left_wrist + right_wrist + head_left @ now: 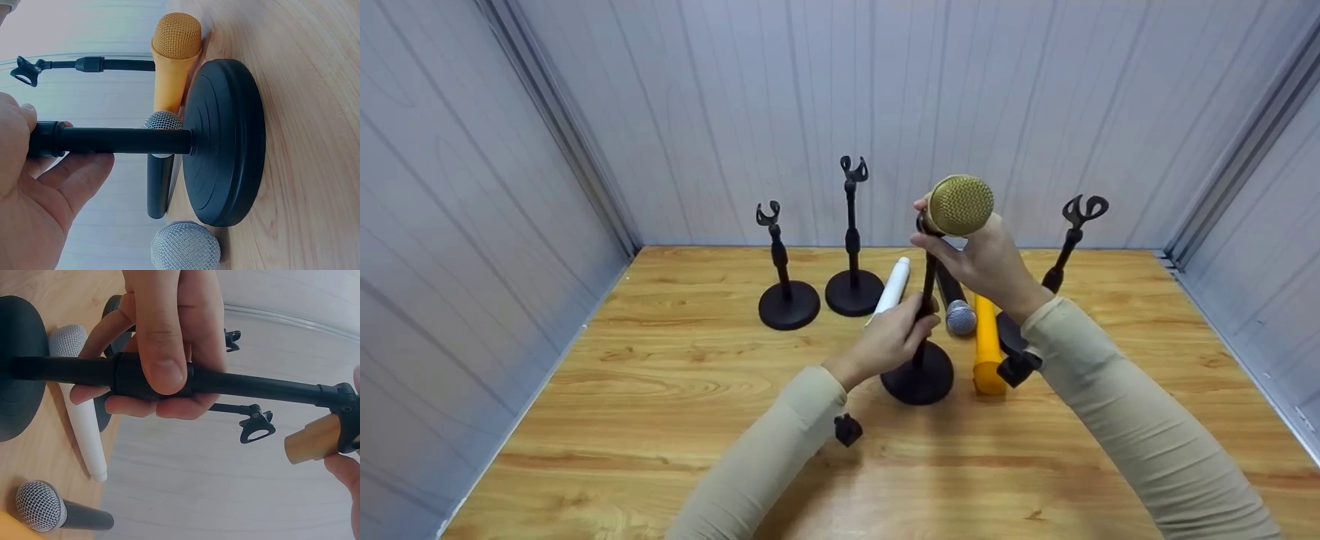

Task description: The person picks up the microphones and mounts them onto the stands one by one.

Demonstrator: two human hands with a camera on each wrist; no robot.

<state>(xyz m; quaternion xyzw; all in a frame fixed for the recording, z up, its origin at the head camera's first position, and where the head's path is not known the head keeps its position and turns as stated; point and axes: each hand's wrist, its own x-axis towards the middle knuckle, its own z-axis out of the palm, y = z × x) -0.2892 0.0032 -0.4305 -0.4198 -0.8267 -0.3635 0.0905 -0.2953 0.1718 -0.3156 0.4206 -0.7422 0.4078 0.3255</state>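
A gold microphone (962, 205) sits at the clip on top of a black desk microphone stand (917, 375). My right hand (988, 259) holds the microphone and clip between thumb and fingers. Lower down, the left hand (889, 337) grips the stand's pole, its thumb across the collar (152, 376) in the right wrist view. The round base stands upright on the wooden table. In that same view the microphone's tail (312, 439) pokes out past the clip, and only a few right fingertips (343, 472) show at the edge.
Behind the held stand lie a white microphone (894, 283), a black one with a silver head (960, 318) and an orange one (988, 352). Two stands with bare clips (787, 300) (853, 289) are at the back left, another stand (1057, 262) at the right. Walls (735, 112) enclose the table.
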